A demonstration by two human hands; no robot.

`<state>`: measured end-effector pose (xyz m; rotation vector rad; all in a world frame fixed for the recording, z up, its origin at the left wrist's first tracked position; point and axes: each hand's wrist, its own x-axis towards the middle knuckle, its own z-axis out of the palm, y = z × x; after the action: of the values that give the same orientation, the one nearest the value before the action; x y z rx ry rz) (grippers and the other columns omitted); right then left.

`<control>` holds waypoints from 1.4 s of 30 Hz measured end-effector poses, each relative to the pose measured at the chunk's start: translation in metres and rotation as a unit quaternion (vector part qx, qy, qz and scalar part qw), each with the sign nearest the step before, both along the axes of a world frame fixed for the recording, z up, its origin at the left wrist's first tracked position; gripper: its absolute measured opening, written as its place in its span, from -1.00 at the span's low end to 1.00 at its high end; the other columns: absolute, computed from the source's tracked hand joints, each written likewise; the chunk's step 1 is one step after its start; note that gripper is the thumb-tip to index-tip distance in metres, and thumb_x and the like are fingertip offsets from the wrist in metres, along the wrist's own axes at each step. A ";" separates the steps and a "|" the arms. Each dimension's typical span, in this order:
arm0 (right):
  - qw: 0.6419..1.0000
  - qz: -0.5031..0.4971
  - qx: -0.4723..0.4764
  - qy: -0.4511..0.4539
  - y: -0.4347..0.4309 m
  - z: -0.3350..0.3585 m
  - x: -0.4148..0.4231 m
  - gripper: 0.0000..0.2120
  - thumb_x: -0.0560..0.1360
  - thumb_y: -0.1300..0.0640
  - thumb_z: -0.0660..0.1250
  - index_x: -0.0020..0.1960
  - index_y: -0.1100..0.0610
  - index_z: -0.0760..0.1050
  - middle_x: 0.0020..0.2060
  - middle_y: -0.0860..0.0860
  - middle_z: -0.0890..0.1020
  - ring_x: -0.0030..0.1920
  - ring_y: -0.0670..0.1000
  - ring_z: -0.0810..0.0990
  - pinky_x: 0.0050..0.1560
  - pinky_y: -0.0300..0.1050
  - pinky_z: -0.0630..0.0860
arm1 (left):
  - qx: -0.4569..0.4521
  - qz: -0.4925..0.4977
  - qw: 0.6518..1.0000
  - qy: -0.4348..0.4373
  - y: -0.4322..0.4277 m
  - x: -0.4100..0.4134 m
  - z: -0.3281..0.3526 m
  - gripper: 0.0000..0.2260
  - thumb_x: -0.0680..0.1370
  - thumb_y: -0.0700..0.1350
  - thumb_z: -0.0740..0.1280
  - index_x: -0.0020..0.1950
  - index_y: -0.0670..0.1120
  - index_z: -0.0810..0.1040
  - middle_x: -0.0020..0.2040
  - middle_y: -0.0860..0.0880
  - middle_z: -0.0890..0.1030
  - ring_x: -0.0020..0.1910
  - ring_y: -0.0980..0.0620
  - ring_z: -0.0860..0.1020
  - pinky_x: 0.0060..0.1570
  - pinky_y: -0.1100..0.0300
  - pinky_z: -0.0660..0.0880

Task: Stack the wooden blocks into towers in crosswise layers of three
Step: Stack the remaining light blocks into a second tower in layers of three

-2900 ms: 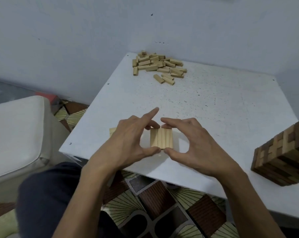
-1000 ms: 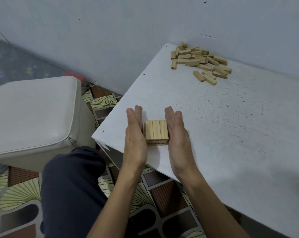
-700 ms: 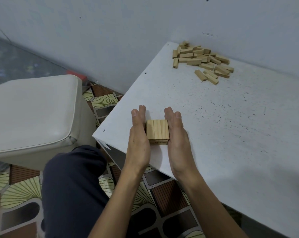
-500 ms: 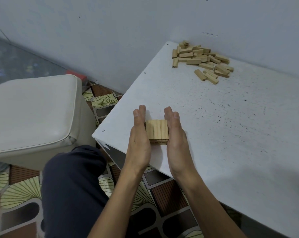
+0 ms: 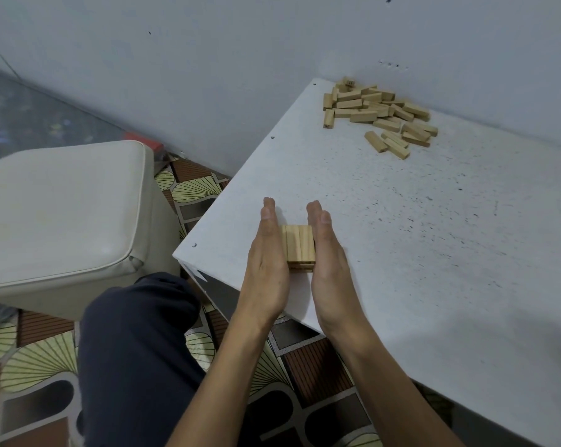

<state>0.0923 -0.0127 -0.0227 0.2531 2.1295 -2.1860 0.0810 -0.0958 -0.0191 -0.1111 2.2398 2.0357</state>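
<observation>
We count one left hand (image 5: 266,262), one right hand (image 5: 330,262), one stack (image 5: 301,268) topped by three blocks (image 5: 297,243), one loose pile (image 5: 377,112), one table (image 5: 434,259).

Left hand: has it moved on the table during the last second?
Yes. The left hand has shifted slightly right, away from the small hole near the corner of the table, and presses flat against the block stack.

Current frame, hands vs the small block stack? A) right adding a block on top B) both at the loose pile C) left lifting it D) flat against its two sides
D: left hand and right hand lie straight-fingered against opposite sides of the block stack on the table.
</observation>
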 end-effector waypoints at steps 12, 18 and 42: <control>0.993 0.031 0.104 0.052 0.039 0.013 -0.007 -0.40 0.56 -0.20 0.23 0.55 -0.17 0.17 0.42 -0.20 0.42 0.37 -0.33 0.35 0.28 -0.41 0.30 | -0.013 -0.011 0.998 0.059 -0.029 -0.010 0.006 -0.38 0.59 0.20 0.16 0.61 0.04 0.13 0.54 0.15 0.30 0.32 0.56 0.26 0.21 0.63 0.20; 0.910 0.240 0.334 0.053 0.085 0.036 -0.023 0.00 0.32 -0.14 0.57 0.51 -0.41 -0.03 0.41 -0.25 0.39 0.43 -0.26 0.28 0.42 -0.09 0.26 | -0.162 -0.181 0.965 0.099 -0.078 -0.031 0.014 -0.13 0.35 0.22 0.48 0.58 0.16 0.16 0.40 0.20 0.47 0.37 0.30 0.41 0.40 0.22 0.30; 0.754 0.332 0.560 0.089 0.052 0.050 -0.044 0.13 0.42 -0.06 0.50 0.56 -0.18 -0.36 0.42 -0.04 0.39 0.51 0.01 0.06 0.44 -0.05 0.13 | -0.520 -0.291 0.786 0.165 -0.052 -0.047 0.030 -0.05 0.43 0.20 0.47 0.62 -0.02 -0.03 0.40 0.08 0.48 0.34 -0.03 0.40 0.27 0.14 0.24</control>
<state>0.0487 0.0395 0.0277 -0.6003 2.7274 -0.4096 0.0336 -0.1478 0.0107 0.7917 2.8073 0.3941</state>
